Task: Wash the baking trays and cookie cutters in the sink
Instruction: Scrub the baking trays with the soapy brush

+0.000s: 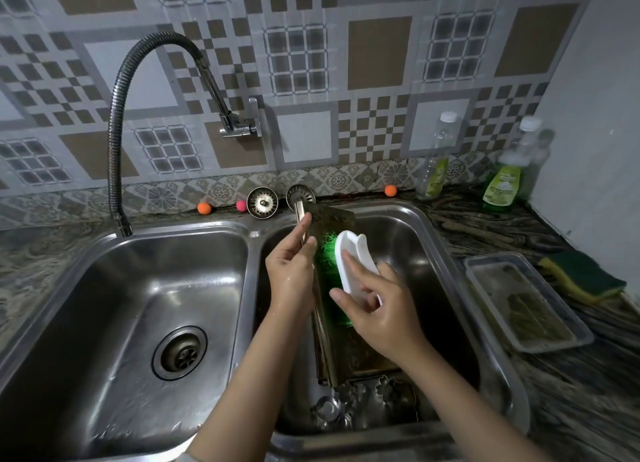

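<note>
Left basin (pixel 131 288) bare, drain open. Left hand (pixel 291 267) clamped on the near-left long edge of the baking tray (pixel 346 351), fingers curled round the rim, propping it tilted in the right basin (pixel 426 240). Tray's long axis running away toward the wall. Right hand (pixel 377 309) wrapped round the white brush (pixel 353 267), green bristles pressed on the tray's inner face, just right of the left fingers. Cookie cutters (pixel 360 402) heaped at the near end, below both wrists. Second tray (pixel 526 299) out on the counter, far right.

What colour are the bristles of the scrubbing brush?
Green bristles, under a white brush body; head view.
</note>
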`<state>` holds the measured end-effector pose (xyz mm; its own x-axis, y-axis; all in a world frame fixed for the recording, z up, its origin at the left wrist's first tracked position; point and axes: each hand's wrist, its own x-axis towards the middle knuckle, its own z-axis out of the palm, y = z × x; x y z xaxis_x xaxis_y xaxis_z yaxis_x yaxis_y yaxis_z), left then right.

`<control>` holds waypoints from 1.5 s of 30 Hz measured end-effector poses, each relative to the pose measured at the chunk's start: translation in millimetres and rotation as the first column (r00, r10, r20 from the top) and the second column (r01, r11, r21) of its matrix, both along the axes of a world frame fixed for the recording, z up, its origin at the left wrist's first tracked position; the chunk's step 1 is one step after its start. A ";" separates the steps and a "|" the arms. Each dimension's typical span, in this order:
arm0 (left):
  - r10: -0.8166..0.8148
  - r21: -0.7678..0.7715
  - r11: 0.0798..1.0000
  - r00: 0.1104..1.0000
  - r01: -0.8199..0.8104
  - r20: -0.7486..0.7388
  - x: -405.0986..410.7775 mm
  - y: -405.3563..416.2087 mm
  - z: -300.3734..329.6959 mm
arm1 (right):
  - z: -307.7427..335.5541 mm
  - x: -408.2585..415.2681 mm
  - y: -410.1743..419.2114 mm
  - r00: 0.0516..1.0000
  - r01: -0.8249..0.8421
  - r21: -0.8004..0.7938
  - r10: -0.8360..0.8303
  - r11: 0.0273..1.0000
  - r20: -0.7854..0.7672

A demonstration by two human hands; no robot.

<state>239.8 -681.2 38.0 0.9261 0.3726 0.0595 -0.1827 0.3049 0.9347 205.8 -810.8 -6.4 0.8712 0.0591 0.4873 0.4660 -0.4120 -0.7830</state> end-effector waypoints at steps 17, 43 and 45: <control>-0.156 -0.122 0.981 0.987 0.150 -0.041 -3.7 -1.9 -12.1 | 15.6 12.3 -8.3 0.998 0.056 0.104 -0.054 0.993 -0.022; -0.069 0.040 0.997 0.997 0.070 -0.039 -30.4 -11.1 -9.0 | 29.2 6.7 -22.0 0.992 0.112 -0.023 -0.113 0.993 -0.049; -0.071 0.095 0.993 0.997 0.071 -0.003 -38.4 -12.4 -3.9 | 29.2 2.5 -21.4 0.991 0.120 -0.015 -0.120 0.993 -0.050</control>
<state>201.4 -693.6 34.1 0.9500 0.2986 0.0915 -0.1637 0.2269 0.9601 208.2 -832.2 22.8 0.8959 -0.0420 0.4423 0.3725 -0.4717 -0.7992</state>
